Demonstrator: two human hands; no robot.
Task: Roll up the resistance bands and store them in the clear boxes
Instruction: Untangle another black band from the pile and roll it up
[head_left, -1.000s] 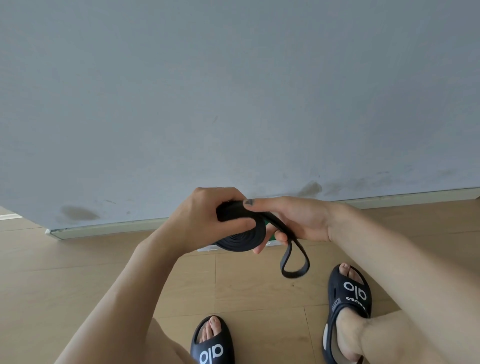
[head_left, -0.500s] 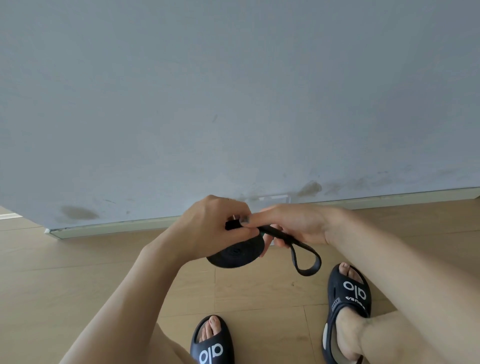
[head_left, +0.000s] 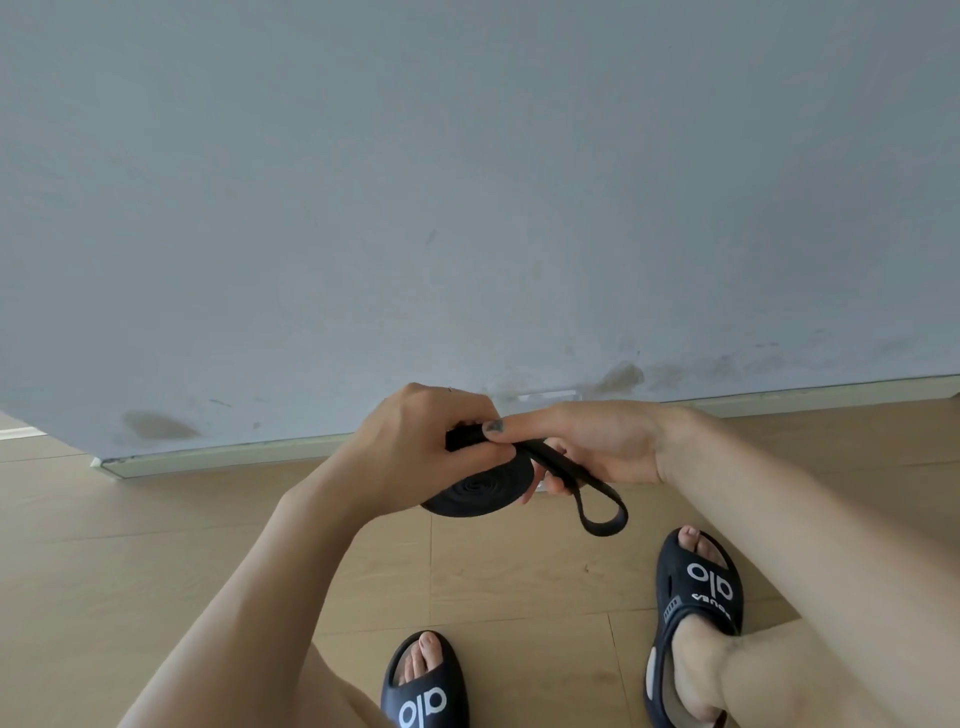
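Since before, I see the tail shorter; left hand (head_left: 415, 447) grips the coil (head_left: 475, 491), right hand (head_left: 597, 447) pinches the band (head_left: 597, 506); open floor (head_left: 156, 545) below.

Your arms are bare; you wear black slides (head_left: 696, 597) printed with white "alo", and chipped dark thumbnail polish.

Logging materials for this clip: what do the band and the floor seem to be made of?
Black band: probably rubber or latex, matte; it coils tight and its free loop droops limply. Floor: light wood-look planks, with visible seams and a low sheen; whether real wood or laminate can't be told.
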